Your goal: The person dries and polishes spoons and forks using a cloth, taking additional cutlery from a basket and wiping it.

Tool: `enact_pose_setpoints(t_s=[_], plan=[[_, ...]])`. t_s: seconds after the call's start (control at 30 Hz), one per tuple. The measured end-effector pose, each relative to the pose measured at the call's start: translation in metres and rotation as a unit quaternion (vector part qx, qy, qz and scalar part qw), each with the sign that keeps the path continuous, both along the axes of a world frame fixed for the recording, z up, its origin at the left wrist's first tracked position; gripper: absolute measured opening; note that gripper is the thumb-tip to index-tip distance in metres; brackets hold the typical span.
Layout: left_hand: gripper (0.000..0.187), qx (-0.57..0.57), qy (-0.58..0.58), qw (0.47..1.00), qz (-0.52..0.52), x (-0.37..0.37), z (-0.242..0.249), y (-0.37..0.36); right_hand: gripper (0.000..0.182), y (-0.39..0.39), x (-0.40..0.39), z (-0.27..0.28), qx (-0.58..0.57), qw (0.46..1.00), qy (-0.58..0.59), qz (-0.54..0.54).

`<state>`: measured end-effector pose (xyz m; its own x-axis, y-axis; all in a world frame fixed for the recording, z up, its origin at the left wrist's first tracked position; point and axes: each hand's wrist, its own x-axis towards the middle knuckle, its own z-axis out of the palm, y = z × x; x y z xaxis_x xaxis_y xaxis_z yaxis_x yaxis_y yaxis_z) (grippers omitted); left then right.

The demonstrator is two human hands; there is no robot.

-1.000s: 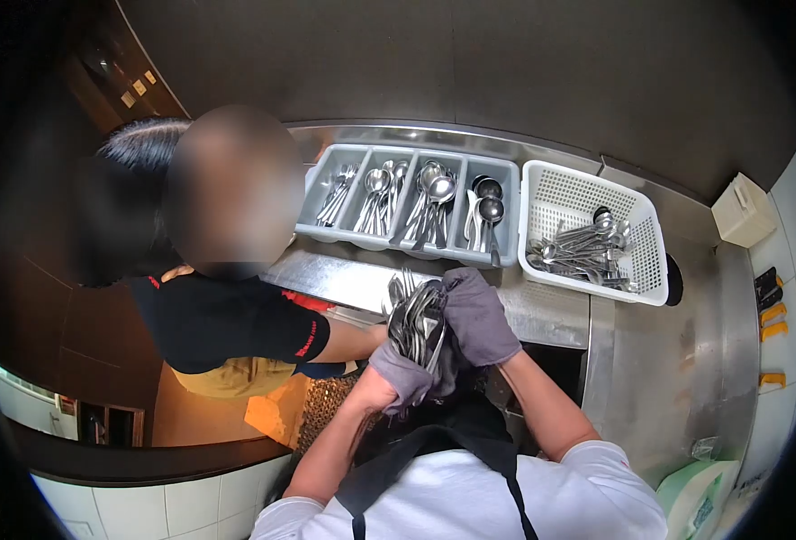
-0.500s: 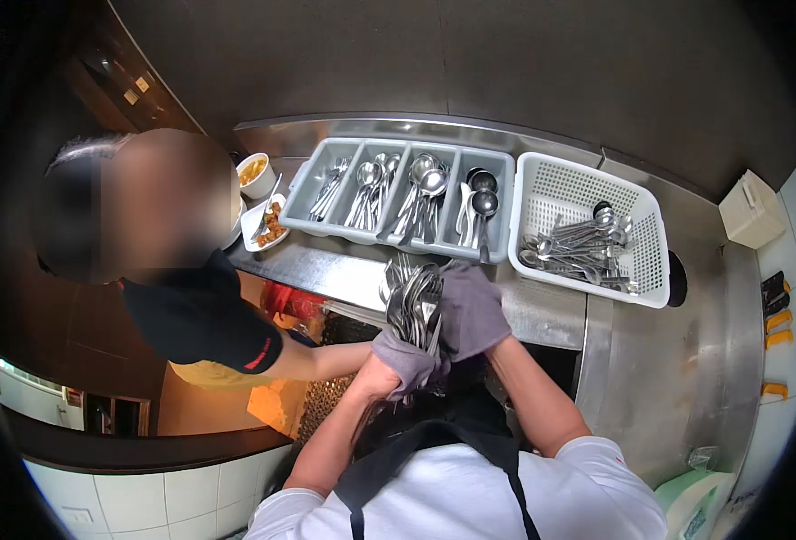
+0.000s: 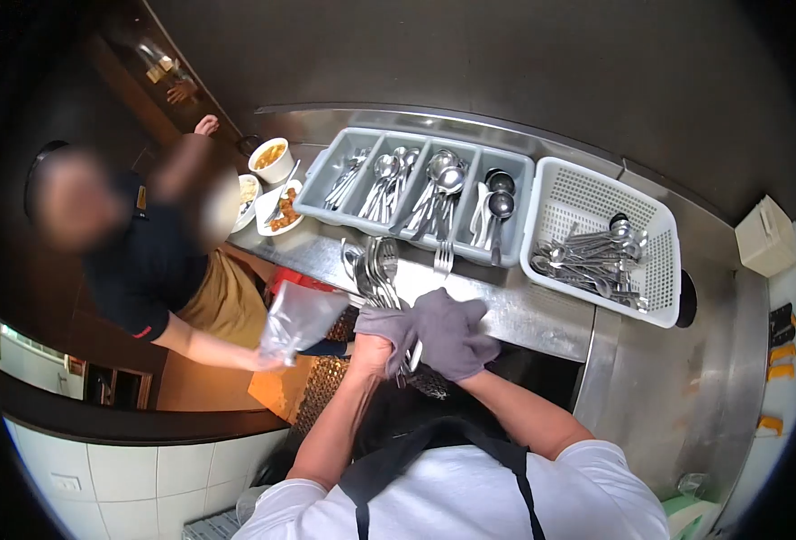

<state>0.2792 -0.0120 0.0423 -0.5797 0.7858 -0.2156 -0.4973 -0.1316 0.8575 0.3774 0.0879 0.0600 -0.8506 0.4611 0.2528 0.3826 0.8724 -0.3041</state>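
My left hand [image 3: 375, 346] is closed around a bundle of metal cutlery [image 3: 380, 270], mostly forks and spoons, with grey cloth between palm and metal. The heads of the bundle point up toward the counter, and some handle ends stick out below. Grey cloth also covers my right hand [image 3: 456, 337], close beside the left. A single fork [image 3: 443, 258] rises from the right hand, tines up; its lower handle is hidden in the cloth. Just beyond stands a grey cutlery tray [image 3: 326, 214] whose compartments hold forks, spoons, larger spoons and ladles.
Right of the tray sits a white perforated basket [image 3: 560, 189] with loose spoons and other cutlery. A bowl of food [image 3: 272, 162] and a dish [image 3: 281, 211] stand at the counter's left end. On the left, a co-worker [image 3: 146, 261] holds a clear plastic bag [image 3: 299, 315].
My hands have shifted slightly left and lower, and a single fork now stands apart from the bundle. The co-worker has moved back leftward, and a plastic bag has come into view.
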Motion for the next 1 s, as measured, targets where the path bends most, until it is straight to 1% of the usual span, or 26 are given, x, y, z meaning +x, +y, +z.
enact_pose_setpoints(t_s=[0.03,0.1,0.13,0.17,0.2,0.23,0.27,0.3,0.37,0.43,0.47,0.5,0.53,0.57,0.6,0.63,0.67,0.73,0.8,0.83,0.87,0.9,0.93,1.0], plan=[[0.003,0.016,0.003,1.000,0.019,-0.003,0.007,-0.003,0.016,-0.002,-0.005,-0.005,-0.033,0.999,0.034,-0.014],[0.004,0.025,0.009,1.000,-0.015,-0.013,0.019,-0.011,0.020,0.000,-0.017,-0.007,-0.101,0.988,0.103,-0.047],[0.004,0.027,0.013,0.999,-0.035,-0.020,0.020,-0.016,0.017,0.009,-0.018,-0.006,-0.028,0.996,0.083,-0.030],[0.008,0.034,0.029,0.998,-0.040,-0.026,0.009,-0.022,0.017,0.022,-0.033,-0.031,0.045,0.995,0.025,-0.081],[0.010,0.009,0.095,0.995,-0.038,-0.027,0.010,-0.023,0.018,0.024,-0.044,-0.033,0.140,0.981,-0.034,-0.129],[0.010,0.009,0.058,0.998,-0.033,-0.027,0.014,-0.021,0.020,0.026,-0.055,-0.036,0.231,0.952,-0.095,-0.175],[0.011,0.014,0.019,0.999,-0.025,-0.025,0.026,-0.018,0.020,0.030,-0.059,-0.036,0.209,0.957,-0.083,-0.184],[0.010,0.017,0.031,0.999,-0.022,-0.028,0.024,-0.015,0.019,0.032,-0.064,-0.036,0.168,0.967,-0.058,-0.182],[0.009,0.019,0.052,0.998,-0.011,-0.037,0.018,-0.016,0.019,0.031,-0.075,-0.032,0.094,0.981,-0.029,-0.165],[0.004,0.024,0.022,0.999,0.012,-0.051,0.012,-0.020,0.019,0.019,-0.087,-0.023,0.057,0.989,-0.025,-0.136],[0.003,0.029,0.010,0.999,0.023,-0.060,0.012,-0.019,0.018,0.011,-0.095,-0.017,0.069,0.990,-0.042,-0.116],[0.003,0.046,-0.005,0.998,0.050,-0.067,0.024,-0.017,0.018,0.002,-0.102,-0.010,0.100,0.989,-0.069,-0.082],[0.003,0.061,0.015,0.998,0.025,-0.080,0.019,-0.021,0.018,-0.007,-0.111,-0.005,0.133,0.985,-0.098,-0.044],[0.004,0.073,0.034,0.997,-0.002,-0.098,0.004,-0.028,0.018,-0.009,-0.122,0.000,0.141,0.984,-0.107,0.003],[0.004,0.082,0.051,0.995,-0.031,-0.115,-0.011,-0.032,0.018,-0.008,-0.133,0.006,0.022,0.993,-0.080,0.080],[0.004,0.106,0.071,0.991,-0.047,-0.131,-0.025,-0.032,0.021,0.003,-0.144,0.006,-0.016,0.988,0.056,0.143],[0.005,0.099,0.025,0.994,-0.027,-0.136,-0.014,-0.034,0.028,0.010,-0.160,0.007,-0.054,0.981,0.120,0.145],[0.006,0.086,-0.060,0.995,0.006,-0.147,0.021,-0.034,0.032,0.034,-0.199,0.008,-0.077,0.978,0.062,0.182],[0.005,0.103,-0.085,0.991,-0.006,-0.167,0.031,-0.039,0.035,0.043,-0.227,0.020,-0.108,0.984,0.053,0.131],[0.005,0.105,-0.100,0.989,-0.010,-0.172,0.042,-0.040,0.036,0.044,-0.239,0.031,-0.154,0.985,-0.034,0.073],[0.005,0.107,-0.114,0.988,-0.013,-0.180,0.047,-0.042,0.024,0.039,-0.244,0.042,-0.159,0.985,-0.040,0.048],[0.005,0.111,-0.076,0.991,-0.024,-0.195,0.028,-0.044,0.027,0.034,-0.244,0.045,-0.157,0.986,-0.014,0.044],[0.005,0.112,-0.075,0.990,-0.043,-0.207,0.013,-0.047,0.031,0.030,-0.244,0.044,-0.158,0.987,0.011,0.039],[0.006,0.110,-0.082,0.987,-0.086,-0.216,0.015,-0.047,0.022,0.030,-0.248,0.033,0.001,0.986,0.101,0.134]])
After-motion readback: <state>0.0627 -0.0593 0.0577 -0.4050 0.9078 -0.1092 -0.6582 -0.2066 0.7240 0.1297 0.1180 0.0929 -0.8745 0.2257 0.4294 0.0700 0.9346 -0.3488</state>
